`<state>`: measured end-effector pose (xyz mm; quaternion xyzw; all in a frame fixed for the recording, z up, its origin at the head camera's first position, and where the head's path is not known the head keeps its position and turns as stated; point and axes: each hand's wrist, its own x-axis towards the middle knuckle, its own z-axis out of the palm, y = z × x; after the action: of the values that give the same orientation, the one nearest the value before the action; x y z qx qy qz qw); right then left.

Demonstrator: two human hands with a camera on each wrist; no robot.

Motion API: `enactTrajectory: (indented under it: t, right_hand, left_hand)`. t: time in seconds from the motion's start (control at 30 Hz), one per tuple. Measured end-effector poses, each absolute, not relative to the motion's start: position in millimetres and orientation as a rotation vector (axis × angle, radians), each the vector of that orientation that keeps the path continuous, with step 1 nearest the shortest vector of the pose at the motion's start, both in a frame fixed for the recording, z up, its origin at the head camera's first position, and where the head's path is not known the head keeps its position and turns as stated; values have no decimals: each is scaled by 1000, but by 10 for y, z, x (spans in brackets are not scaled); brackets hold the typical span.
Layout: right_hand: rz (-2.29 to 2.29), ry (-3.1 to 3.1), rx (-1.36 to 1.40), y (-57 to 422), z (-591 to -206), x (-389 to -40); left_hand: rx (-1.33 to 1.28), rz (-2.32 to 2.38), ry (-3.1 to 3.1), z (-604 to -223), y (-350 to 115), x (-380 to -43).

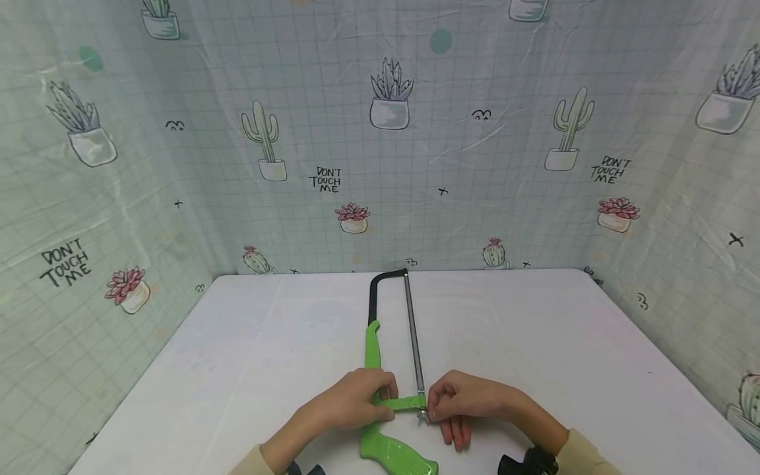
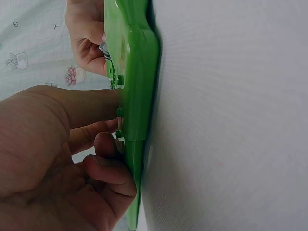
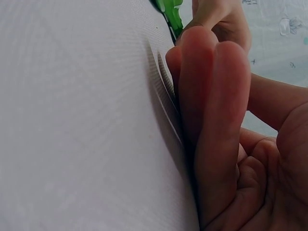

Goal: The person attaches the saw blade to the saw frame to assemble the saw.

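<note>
A hacksaw [image 1: 396,454] with a green handle and black front frame lies flat on the white table, its bow pointing away from me. The grey blade [image 1: 413,330] runs along its right side. My left hand [image 1: 356,399] grips the green frame just above the handle, thumb and fingers around the crossbar in the left wrist view. At the blade's near end sits a silver wing nut [image 1: 423,415]. My right hand [image 1: 469,396] pinches it between thumb and curled index finger, while the other fingers extend down near the table. The right wrist view has those fingers covering the nut.
The white table [image 1: 534,330] spreads around the saw. A cloth backdrop [image 1: 439,152] printed with cacti stands behind it and along both sides. Dark wrist straps [image 1: 531,462] show at the bottom edge by the sleeves.
</note>
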<state>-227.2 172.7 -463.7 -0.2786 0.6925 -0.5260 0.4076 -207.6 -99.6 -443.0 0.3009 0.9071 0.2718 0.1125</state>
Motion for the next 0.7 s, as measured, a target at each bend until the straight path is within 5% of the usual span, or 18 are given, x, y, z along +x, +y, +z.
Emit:
enactTrajectory:
  t: [0.7]
  right_hand:
    - [-1315, 1758, -707, 1715, -4643, -2286]
  left_hand:
    - [872, 795, 2661, -4436, -997, -2087]
